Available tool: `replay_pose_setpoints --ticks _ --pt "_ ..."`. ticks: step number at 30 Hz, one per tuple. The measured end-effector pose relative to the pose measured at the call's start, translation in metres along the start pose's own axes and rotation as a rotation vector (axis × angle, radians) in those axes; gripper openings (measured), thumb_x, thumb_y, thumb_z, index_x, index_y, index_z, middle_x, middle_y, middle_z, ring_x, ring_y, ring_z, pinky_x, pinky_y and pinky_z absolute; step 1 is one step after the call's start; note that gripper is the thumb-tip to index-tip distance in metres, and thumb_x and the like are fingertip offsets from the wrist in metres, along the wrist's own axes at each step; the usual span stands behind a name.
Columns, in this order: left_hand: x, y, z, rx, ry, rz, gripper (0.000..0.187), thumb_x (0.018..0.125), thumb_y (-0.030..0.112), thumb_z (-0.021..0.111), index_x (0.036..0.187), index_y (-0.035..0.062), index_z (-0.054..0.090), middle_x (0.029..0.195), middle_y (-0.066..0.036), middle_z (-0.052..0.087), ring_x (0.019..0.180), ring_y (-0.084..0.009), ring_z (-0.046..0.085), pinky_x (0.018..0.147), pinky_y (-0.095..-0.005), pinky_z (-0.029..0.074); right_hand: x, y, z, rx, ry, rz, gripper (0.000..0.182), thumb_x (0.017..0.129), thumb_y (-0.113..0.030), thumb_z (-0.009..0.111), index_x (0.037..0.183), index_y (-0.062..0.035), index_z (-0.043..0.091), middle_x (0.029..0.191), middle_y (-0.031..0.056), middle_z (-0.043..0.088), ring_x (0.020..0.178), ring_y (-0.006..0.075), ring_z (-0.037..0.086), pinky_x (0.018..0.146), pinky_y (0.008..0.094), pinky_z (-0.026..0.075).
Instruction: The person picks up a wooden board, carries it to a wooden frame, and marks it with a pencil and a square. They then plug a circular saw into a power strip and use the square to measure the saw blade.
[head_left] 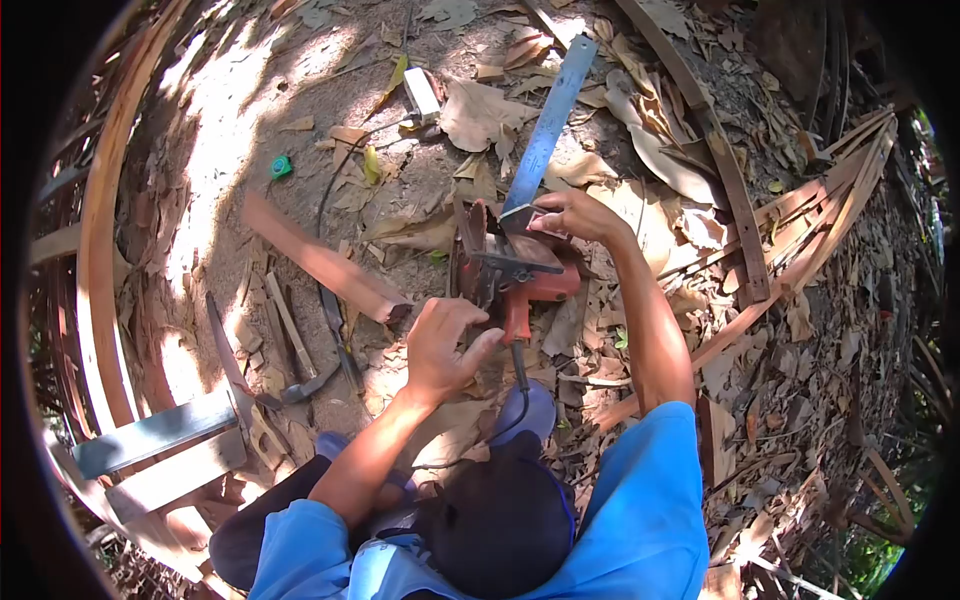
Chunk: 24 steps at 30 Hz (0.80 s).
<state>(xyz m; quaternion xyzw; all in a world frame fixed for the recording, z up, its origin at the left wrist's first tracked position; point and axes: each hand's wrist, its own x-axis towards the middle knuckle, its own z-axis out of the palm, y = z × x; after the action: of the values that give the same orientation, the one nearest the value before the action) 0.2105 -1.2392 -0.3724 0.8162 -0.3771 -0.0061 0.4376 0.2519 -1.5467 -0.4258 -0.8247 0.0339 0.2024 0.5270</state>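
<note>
A red power saw [540, 285] with a dark metal base plate lies on the leafy ground in front of me, its cable running back towards my feet. My right hand [568, 216] is closed at the handle end of a metal square, whose long blue-grey blade [552, 125] points up and away beyond the saw. My left hand [445, 345] is beside the saw's left side, thumb and fingers apart, with nothing visible in it. A reddish wooden piece [325, 262] lies to the left of the saw.
A green tape measure [281, 167] and a white power block [422, 93] lie farther off. A hammer [300, 388] rests at the left near a handsaw [160, 435]. Long wooden strips [98, 230] curve along the left, and more strips [830, 220] are piled at the right.
</note>
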Motion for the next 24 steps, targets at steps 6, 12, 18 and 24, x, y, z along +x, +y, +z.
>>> replay_pose_setpoints --ticks 6,12,18,24 --pt "0.031 0.005 0.002 0.253 -0.007 0.251 0.042 0.063 0.025 0.083 0.096 0.0084 0.062 0.104 -0.010 0.059 0.098 -0.0303 0.055 0.082 -0.0417 0.044 0.033 0.022 0.005 -0.044 -0.045 -0.077 0.041 0.083 -0.026 0.071 0.118 -0.0062 0.063 0.100 0.0052 0.067 0.088 0.0147 0.059 0.077 0.0300 0.047" --pt "0.061 -0.012 0.022 0.387 -0.066 0.307 0.051 0.063 0.033 0.082 0.103 0.0081 0.061 0.108 -0.009 0.059 0.104 -0.0297 0.054 0.088 -0.0415 0.042 0.040 0.023 0.009 -0.021 -0.074 -0.095 0.037 0.083 -0.028 0.069 0.114 -0.0082 0.065 0.086 0.0040 0.066 0.078 0.0143 0.055 0.070 0.0312 0.045" --pt "0.063 -0.018 0.038 0.402 -0.092 0.310 0.054 0.063 0.035 0.083 0.105 0.0078 0.061 0.103 -0.009 0.062 0.099 -0.0287 0.056 0.086 -0.0402 0.043 0.041 0.028 0.012 -0.122 -0.033 -0.119 0.034 0.082 -0.033 0.067 0.110 -0.0126 0.067 0.092 0.0057 0.069 0.083 0.0184 0.060 0.074 0.0342 0.046" --pt "0.066 -0.013 0.047 0.448 -0.086 0.303 0.052 0.063 0.035 0.083 0.103 0.0079 0.063 0.095 -0.009 0.061 0.092 -0.0281 0.055 0.082 -0.0403 0.042 0.046 0.032 0.015 -0.135 -0.018 -0.136 0.039 0.081 -0.034 0.067 0.114 -0.0140 0.066 0.103 0.0075 0.069 0.093 0.0226 0.063 0.082 0.0352 0.047"
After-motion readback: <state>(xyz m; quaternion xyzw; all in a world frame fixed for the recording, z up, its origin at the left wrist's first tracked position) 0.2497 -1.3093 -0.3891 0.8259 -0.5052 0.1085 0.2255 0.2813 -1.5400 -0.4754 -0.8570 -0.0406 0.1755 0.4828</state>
